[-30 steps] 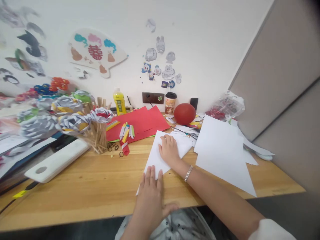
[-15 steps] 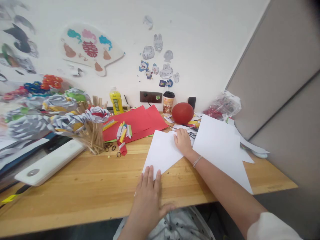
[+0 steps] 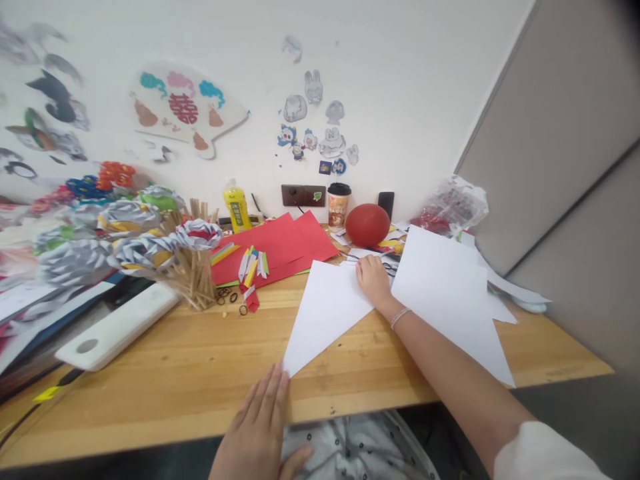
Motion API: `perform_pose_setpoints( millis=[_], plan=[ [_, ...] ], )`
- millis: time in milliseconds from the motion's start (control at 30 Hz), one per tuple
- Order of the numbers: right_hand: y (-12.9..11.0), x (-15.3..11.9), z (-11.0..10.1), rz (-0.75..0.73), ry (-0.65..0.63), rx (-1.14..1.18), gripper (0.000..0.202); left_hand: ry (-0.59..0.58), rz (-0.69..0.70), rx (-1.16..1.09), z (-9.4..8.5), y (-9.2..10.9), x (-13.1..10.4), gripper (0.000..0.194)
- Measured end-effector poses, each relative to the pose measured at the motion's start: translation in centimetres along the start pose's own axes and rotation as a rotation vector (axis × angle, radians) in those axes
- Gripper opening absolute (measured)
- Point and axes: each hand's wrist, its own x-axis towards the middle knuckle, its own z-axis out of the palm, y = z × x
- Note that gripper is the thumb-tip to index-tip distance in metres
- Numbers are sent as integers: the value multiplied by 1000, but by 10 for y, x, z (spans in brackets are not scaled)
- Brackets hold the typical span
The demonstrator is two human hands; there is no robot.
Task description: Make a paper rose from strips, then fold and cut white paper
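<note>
A white sheet (image 3: 323, 310), folded to a pointed shape, lies on the wooden table (image 3: 200, 360). My left hand (image 3: 260, 417) rests flat at the table's front edge, fingers stretched out, with the fingertips touching the sheet's lower tip. At the sheet's upper right corner is my right hand (image 3: 373, 280), its fingers curled down on the paper; whether they pinch its edge is too small to tell. Beside my right forearm lies another, larger white sheet (image 3: 445, 293). Scissors, partly hidden, lie just behind my right hand.
Red paper (image 3: 275, 247) with folded strips lies behind. A yellow bottle (image 3: 237, 207), a cup (image 3: 339, 207) and a red round object (image 3: 367, 225) stand near the wall. Paper flowers, sticks and a white device (image 3: 120, 327) fill the left.
My left hand has slid down and left along the sheet to its lower tip, uncovering it. My right hand has stayed at the upper right corner. The view has shifted slightly.
</note>
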Motion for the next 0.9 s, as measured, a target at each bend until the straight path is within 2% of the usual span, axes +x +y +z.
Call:
perform_pose_setpoints(
  millis=[200,300,367,467,533,600,667,767,900],
  plan=[
    [-2,0,-1,12,-25,-9,25,-91,10,34,-18,-18,-19,85],
    [-4,0,-2,13,-40,-8,26,-135,54,21,-28,-31,-23,70],
    [-6,0,-2,9,-49,-7,26,-151,40,25,-36,-35,-12,59],
    [-9,-1,-1,4,-48,-7,25,-133,-68,19,-41,-24,28,52],
    [-10,-2,-1,9,-41,-9,25,-118,-59,-46,-34,-9,64,48],
    [-11,-3,1,7,-36,-9,25,-219,9,-133,-18,5,96,51],
    [-11,-3,2,-4,-32,-5,23,-314,11,-193,2,11,117,61],
    [-7,-1,5,-20,-27,11,22,-418,42,-295,26,6,124,65],
    [3,3,7,-4,-19,45,25,-451,57,-342,34,-4,115,64]
  ],
)
